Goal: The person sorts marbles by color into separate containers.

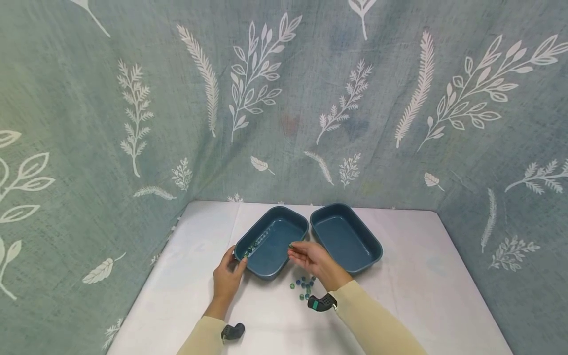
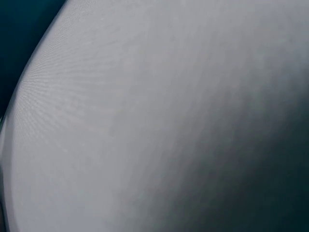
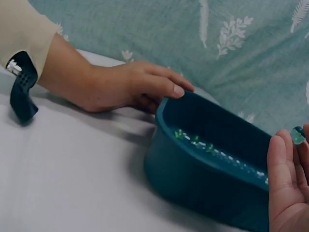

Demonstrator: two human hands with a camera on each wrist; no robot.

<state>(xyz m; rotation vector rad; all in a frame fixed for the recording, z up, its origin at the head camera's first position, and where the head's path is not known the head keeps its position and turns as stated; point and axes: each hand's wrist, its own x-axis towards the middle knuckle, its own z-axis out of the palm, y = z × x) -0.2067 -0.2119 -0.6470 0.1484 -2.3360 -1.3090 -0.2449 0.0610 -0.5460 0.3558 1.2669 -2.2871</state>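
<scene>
With the thumb over its near left corner and fingers along the outside, my left hand (image 1: pixel 226 281) grips the left blue tray (image 1: pixel 272 249). Several green glass marbles (image 1: pixel 249 250) lie in that tray along its left wall. Between thumb and fingertips, my right hand (image 1: pixel 312 257) pinches a blue-green marble (image 3: pixel 298 135) over the tray's right edge. Several blue and green marbles (image 1: pixel 303 285) lie loose on the white cloth below the right hand. The left wrist view shows mostly blurred white cloth (image 2: pixel 120 96).
A second blue tray (image 1: pixel 343 241) stands at the right, its far left corner close beside the first. The white-covered table (image 1: pixel 412 286) runs back to a green leaf-print curtain (image 1: pixel 284 162), which also hangs at both sides.
</scene>
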